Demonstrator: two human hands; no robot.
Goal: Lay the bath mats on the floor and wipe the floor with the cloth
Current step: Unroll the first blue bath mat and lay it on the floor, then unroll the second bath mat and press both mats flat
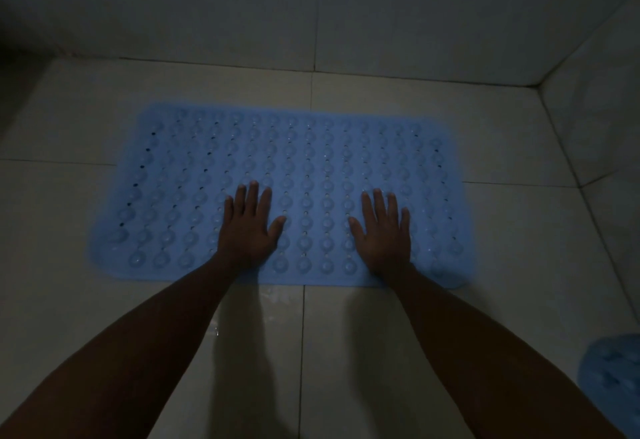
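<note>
The left hand point(250, 227) and the right hand point(382, 230) are lying flat on the blue bath mat point(311, 161), fingers spread, pressing down. The mat is lying on the tiled floor point(69, 109) near the wall. The floor by its near edge is looking wet, so the mat might slide. Another blue thing point(613, 379) is peeking in at the right; no cloth is showing.

No readable text, labels, brands or numbers anywhere; picture dim.

pale tiled wall point(415, 15) behind, dim light.
</note>
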